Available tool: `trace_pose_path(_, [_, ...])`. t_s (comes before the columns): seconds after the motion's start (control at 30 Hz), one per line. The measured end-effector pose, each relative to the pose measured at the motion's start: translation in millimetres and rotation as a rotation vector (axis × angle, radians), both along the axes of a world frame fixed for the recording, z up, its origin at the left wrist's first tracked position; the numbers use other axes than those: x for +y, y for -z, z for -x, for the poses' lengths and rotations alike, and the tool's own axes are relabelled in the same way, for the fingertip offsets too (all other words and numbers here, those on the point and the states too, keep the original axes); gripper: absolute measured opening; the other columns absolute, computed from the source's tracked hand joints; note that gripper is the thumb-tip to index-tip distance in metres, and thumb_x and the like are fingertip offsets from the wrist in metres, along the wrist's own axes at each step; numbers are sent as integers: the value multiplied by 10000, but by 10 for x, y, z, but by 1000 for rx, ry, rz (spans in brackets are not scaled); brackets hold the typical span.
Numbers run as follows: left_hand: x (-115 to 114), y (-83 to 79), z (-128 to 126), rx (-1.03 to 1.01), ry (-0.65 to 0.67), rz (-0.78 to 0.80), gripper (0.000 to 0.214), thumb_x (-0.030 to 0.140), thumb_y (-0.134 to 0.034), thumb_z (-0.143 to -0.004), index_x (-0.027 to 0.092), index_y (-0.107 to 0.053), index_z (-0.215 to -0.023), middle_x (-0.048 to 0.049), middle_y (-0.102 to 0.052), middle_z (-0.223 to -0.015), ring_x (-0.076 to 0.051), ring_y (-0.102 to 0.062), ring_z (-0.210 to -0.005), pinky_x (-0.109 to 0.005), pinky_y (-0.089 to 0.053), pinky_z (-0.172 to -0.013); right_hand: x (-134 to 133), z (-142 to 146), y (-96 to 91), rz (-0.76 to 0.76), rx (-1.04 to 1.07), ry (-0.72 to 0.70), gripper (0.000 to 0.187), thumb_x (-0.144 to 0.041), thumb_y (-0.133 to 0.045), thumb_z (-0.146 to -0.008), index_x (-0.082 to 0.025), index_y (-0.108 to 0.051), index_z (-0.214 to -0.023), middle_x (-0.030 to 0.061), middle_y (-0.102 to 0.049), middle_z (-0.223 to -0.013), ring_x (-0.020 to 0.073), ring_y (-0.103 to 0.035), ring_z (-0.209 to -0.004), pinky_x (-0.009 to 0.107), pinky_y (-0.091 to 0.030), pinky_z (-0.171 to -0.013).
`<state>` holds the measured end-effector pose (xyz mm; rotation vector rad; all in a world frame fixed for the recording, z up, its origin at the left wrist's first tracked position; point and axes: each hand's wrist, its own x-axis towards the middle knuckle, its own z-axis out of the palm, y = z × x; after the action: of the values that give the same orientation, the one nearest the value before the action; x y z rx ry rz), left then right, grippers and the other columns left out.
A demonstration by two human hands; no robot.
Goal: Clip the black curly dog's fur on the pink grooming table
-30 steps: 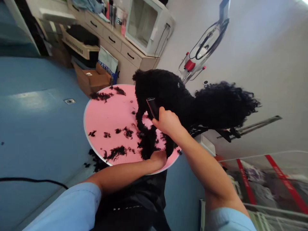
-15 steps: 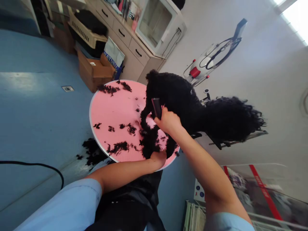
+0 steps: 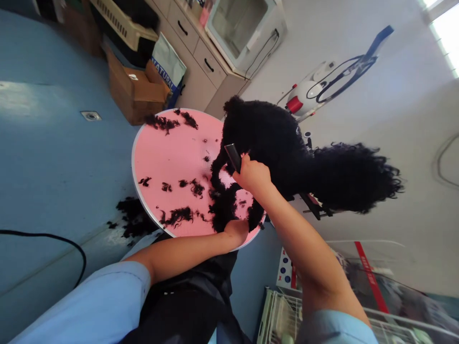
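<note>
A black curly-haired dog (image 3: pixel 279 148) stands on a round pink table (image 3: pixel 175 148). My right hand (image 3: pixel 253 175) is closed around a dark clipper (image 3: pixel 233 157) pressed against the dog's flank above its hind leg. My left hand (image 3: pixel 236 231) grips the dog's lower leg (image 3: pixel 224 210) near the table's near edge, fingers buried in the fur. Clumps of cut black hair (image 3: pixel 175 217) lie scattered over the table top.
More cut hair (image 3: pixel 131 220) lies on the blue floor beside a black cable (image 3: pixel 53 236). Cardboard box (image 3: pixel 134 91), drawers (image 3: pixel 201 52) and a white cabinet (image 3: pixel 244 24) stand behind. A dryer on a stand (image 3: pixel 322 86) is by the wall; wire crates (image 3: pixel 287 315) sit at lower right.
My head has tilted, shifting the whole view. The clipper in my right hand has stayed on the dog's flank, moving slightly lower; my left hand keeps hold of the leg.
</note>
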<state>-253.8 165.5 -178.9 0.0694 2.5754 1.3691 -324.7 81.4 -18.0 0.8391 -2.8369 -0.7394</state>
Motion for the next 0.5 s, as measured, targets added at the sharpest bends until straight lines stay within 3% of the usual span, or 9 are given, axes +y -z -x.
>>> trace_pose_path(0.13, [-49, -9, -38, -12, 5, -14, 425, 290, -322, -1005, 105, -630, -1232, -168, -705, -1171, -311, -691, -1050, -385, -538, -867, 2, -79, 164, -161, -188, 97, 380, -215, -563, -818, -51, -583, -1160, 249, -692, -1098, 331, -700, -1012, 396, -541, -833])
trace_pose_path(0.23, [-91, -8, -51, -27, -3, -47, 453, 342, -300, -1009, 124, -627, -1235, -157, -707, -1170, -298, -699, -1030, -367, -545, -843, 56, -143, 225, -222, -300, 120, 328, -252, -602, -786, -93, -640, -1070, 205, -719, -1042, 317, -716, -960, 369, -554, -796])
trace_pose_path(0.4, [-118, -18, -34, -31, -12, -79, 391, 247, -349, -986, 114, -629, -1224, -163, -694, -1194, -283, -681, -1070, -354, -516, -900, 102, -124, 123, -63, -61, 14, 407, -344, -502, -871, -88, -529, -1186, 207, -709, -1034, 326, -715, -933, 389, -548, -781])
trace_pose_path(0.5, [-128, -20, -50, -37, -34, -99, 405, 305, -348, -989, 130, -636, -1213, -153, -705, -1172, -291, -688, -1049, -351, -520, -868, 137, -192, 199, -107, -99, 57, 330, -266, -531, -849, -75, -551, -1117, 217, -711, -1003, 321, -716, -935, 373, -536, -796])
